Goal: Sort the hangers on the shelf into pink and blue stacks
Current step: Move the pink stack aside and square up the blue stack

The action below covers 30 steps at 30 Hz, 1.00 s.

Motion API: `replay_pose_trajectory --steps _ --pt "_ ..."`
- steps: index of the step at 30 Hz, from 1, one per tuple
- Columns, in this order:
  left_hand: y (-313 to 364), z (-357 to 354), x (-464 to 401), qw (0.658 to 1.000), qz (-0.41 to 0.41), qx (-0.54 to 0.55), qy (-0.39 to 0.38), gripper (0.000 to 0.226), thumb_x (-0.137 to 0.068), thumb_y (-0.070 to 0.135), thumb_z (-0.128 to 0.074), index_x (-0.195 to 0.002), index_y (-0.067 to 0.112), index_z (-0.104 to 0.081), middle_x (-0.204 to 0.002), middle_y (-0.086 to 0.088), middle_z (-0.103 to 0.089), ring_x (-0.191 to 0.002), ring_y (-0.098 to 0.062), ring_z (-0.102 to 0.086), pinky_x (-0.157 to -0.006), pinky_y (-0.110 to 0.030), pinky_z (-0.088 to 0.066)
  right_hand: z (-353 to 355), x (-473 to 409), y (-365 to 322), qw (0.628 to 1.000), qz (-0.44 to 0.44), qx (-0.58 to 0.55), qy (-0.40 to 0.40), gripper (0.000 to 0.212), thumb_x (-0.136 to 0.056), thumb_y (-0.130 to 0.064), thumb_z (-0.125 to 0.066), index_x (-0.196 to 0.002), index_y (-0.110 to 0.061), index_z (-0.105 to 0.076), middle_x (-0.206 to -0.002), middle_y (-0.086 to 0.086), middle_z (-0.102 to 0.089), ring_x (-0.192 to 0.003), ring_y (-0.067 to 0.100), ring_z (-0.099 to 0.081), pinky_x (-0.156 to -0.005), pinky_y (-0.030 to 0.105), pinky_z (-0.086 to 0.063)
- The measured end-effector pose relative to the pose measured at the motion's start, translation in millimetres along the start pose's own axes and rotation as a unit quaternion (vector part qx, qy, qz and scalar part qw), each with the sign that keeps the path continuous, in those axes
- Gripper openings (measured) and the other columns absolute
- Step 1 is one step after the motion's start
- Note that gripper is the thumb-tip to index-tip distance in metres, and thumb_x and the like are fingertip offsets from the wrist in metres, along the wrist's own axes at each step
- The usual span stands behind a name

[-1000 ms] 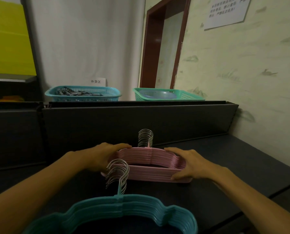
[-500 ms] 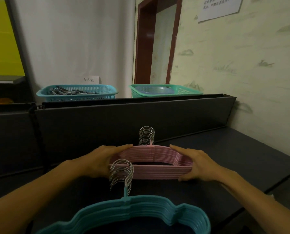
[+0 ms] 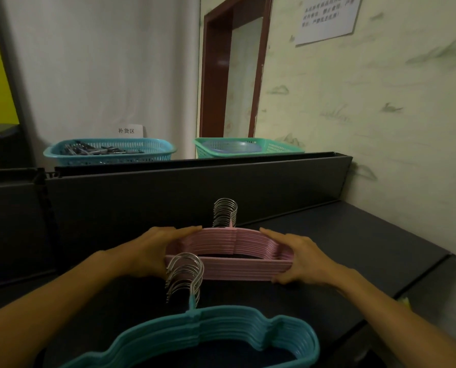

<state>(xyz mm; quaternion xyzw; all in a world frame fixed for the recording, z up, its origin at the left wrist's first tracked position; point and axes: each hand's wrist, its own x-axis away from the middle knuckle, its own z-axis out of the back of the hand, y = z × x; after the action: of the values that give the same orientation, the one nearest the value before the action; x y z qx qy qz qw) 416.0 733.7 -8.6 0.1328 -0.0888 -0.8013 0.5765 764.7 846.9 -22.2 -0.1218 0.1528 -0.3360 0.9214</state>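
Two sorted stacks are seen on the dark shelf (image 3: 354,235), the blue stack (image 3: 221,333) nearest and the pink stack (image 3: 229,252) behind, pressed at its ends between left hand (image 3: 147,251) and right hand (image 3: 304,257), fingers curled around it; light, stiff, probably slippery plastic is best squeezed there.

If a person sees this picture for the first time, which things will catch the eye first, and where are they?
First, the stack of pink plastic hangers with metal hooks in the middle of the dark shelf, pressed between the left hand and the right hand. Next, the stack of teal-blue plastic hangers at the near edge. Behind the shelf's back panel sit a blue plastic basket and a green plastic basket.
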Motion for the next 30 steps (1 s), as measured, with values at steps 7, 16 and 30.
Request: replay_pose_trajectory --steps 7,16,30 --pt "11.0 21.7 -18.2 0.999 -0.028 -0.028 0.014 0.103 -0.074 0.038 -0.076 -0.137 0.058 0.002 -0.12 0.02 -0.039 -0.111 0.003 -0.044 -0.096 -0.022 -0.042 19.3 4.0 4.4 0.999 0.009 -0.002 0.044 0.108 -0.063 -0.041 -0.084 -0.14 -0.06 -0.01 -0.118 -0.006 -0.055 -0.102 0.007 -0.051 -0.096 0.033 -0.043" --pt "55.0 43.4 -62.1 0.997 -0.026 -0.064 0.02 0.109 -0.071 0.032 -0.08 -0.135 0.059 0.003 -0.114 0.024 -0.038 -0.105 0.003 -0.045 -0.09 -0.019 -0.042 58.0 5.5 49.1 0.997 0.035 -0.015 0.068 0.108 -0.065 -0.04 -0.083 -0.141 -0.06 -0.009 -0.119 -0.007 -0.054 -0.105 0.007 -0.051 -0.096 0.035 -0.045" --pt "161.1 -22.7 -185.9 0.995 0.015 -0.036 0.09 0.109 -0.071 0.031 -0.08 -0.137 0.056 0.004 -0.122 0.017 -0.035 -0.111 -0.001 -0.04 -0.086 -0.017 -0.04 153.5 11.7 218.8 0.995 0.098 0.023 0.016 0.105 -0.067 -0.043 -0.082 -0.143 -0.056 -0.012 -0.131 -0.004 -0.054 -0.116 0.007 -0.05 -0.104 0.034 -0.042"
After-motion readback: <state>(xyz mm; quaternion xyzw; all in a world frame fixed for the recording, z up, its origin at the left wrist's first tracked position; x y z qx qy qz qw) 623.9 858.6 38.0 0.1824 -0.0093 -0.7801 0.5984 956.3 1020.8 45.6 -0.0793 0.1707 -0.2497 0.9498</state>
